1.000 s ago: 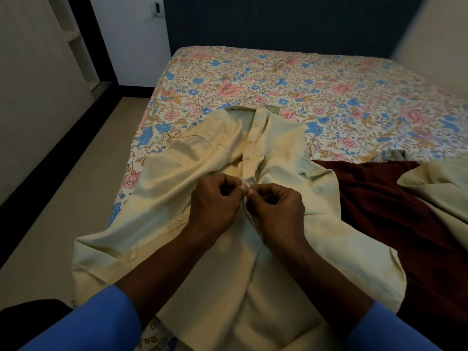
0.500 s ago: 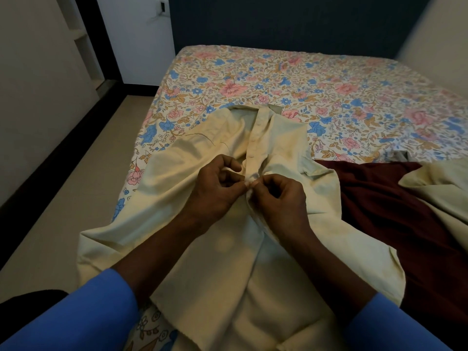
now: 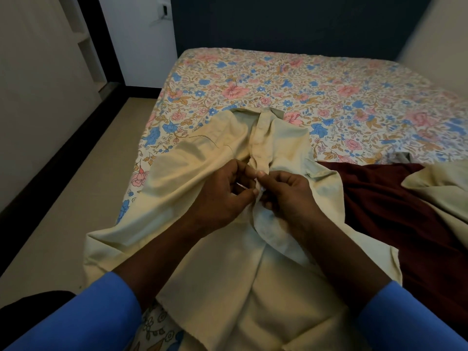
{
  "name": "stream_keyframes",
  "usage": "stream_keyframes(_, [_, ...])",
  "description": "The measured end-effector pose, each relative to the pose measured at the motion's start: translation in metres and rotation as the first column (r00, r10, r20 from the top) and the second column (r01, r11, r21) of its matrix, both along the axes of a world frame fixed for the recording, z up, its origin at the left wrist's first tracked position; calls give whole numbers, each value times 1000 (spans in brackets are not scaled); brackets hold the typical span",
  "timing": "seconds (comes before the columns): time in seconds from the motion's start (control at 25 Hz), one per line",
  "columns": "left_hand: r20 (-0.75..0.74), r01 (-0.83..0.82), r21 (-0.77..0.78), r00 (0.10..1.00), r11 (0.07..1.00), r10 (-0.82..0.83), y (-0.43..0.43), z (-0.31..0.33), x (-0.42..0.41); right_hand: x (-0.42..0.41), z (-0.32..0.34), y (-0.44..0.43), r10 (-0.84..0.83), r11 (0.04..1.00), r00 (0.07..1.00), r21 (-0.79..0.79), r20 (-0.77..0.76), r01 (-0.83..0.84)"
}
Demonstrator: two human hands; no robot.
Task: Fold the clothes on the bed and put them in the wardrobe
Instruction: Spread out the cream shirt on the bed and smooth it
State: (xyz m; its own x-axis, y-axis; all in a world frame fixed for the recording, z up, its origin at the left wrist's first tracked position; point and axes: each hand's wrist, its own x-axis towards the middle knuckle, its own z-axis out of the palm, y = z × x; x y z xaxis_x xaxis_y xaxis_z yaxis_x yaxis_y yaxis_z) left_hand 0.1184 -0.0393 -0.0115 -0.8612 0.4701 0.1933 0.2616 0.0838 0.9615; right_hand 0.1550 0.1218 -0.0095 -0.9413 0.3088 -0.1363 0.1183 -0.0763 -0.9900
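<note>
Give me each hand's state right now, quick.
Left hand: closed, pinching the cream shirt at its button strip.
Right hand: closed, pinching the same strip of the cream shirt.

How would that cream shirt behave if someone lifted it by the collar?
Probably floppy: the cream shirt sags in folds over the bed edge. Likely light, since the left hand and right hand hold its placket by fingertip pinches.

One head-worn wide-angle view, facing forward and down, close above the bed (image 3: pixel 329 79)
</note>
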Motion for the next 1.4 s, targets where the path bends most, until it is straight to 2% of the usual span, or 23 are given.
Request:
stream_keyframes(0.16, [14, -28, -327, 999, 944, 34, -12, -10, -9, -24, 13, 10, -136, 949, 991, -289, -5, 129])
stream_keyframes(0.24, [58, -92, -243, 992, 966, 109, -15, -15, -13, -30, 18, 13, -128, 940, 992, -321, -9, 118])
stream_keyframes(0.28, [105, -160, -178, 978, 971, 180, -15, -16, -14, -28, 20, 14, -95, 967, 995, -235, 5, 94])
stream_keyframes(0.32, [133, -233, -131, 959, 964, 250, -16, -15, -14, -23, 19, 12, -58, 997, 998, -58, 22, 59])
stream_keyframes(0.36, [159, -281, -97, 943, 955, 294, -16, -15, -14, -13, 13, 10, -20, 979, 999, 201, 44, 11])
stream_keyframes(0.4, [201, -297, -71, 931, 952, 305, -17, -14, -12, 0, 6, 8, 14, 865, 996, 499, 88, -56])
stream_keyframes(0.44, [272, -304, -44, 913, 952, 305, -17, -13, -12, 15, -3, 6, 47, 658, 987, 738, 152, -145])
stream_keyframes(0.48, [358, -318, -18, 883, 948, 303, -19, -9, -10, 29, -8, 2, 61, 435, 976, 875, 209, -214])
stream_keyframes(0.52, [446, -327, 15, 848, 945, 286, -22, -3, -8, 40, -10, 0, 58, 283, 972, 930, 227, -234])
stream_keyframes(0.64, [541, -291, 80, 816, 953, 204, -32, 11, 5, 47, -6, -7, 45, 157, 984, 971, 174, -179])
stream_keyframes(0.68, [480, -272, 59, 851, 961, 212, -36, 11, 10, 47, -2, -12, 44, 93, 983, 979, 177, -180])
stream_keyframes(0.72, [336, -260, -15, 908, 965, 250, -42, 12, 17, 46, 0, -17, 39, 34, 982, 982, 184, -185])
stream_keyframes(0.76, [112, -288, -129, 947, 949, 302, -46, 10, 22, 45, 0, -20, 20, 10, 983, 983, 181, -181])
stream_keyframes(0.8, [-150, -375, -243, 926, 895, 347, -51, 9, 27, 45, -1, -21, -7, 56, 988, 987, 153, -152])
stream_keyframes(0.84, [-365, -484, -281, 853, 829, 374, -55, 10, 29, 47, 1, -20, -45, 172, 994, 981, 103, -93])
stream_keyframes(0.88, [-490, -553, -253, 781, 794, 388, -57, 13, 29, 50, 3, -18, -95, 331, 995, 944, 45, -11])
stream_keyframes(0.96, [-567, -552, -164, 731, 818, 379, -57, 18, 27, 57, 9, -14, -197, 725, 980, 676, 17, 134])
stream_keyframes(1.0, [-549, -494, -133, 758, 859, 351, -55, 19, 26, 62, 12, -16, -220, 882, 974, 438, 56, 174])
stream_keyframes(1.04, [-497, -430, -124, 807, 894, 319, -52, 19, 28, 68, 16, -20, -208, 963, 972, 199, 111, 183])
stream_keyframes(1.12, [-337, -334, -144, 902, 932, 271, -44, 17, 33, 72, 20, -25, -136, 978, 972, -130, 193, 163])
stream_keyframes(1.2, [-216, -296, -148, 941, 944, 261, -40, 12, 37, 68, 22, -29, -104, 944, 968, -283, 229, 168])
stream_keyframes(1.32, [-60, -311, -95, 950, 946, 307, -39, 6, 36, 59, 16, -33, -16, 913, 969, -392, 246, 115])
stream_keyframes(1.4, [-7, -326, -54, 945, 944, 326, -40, 5, 33, 56, 9, -33, 53, 955, 964, -297, 260, 27])
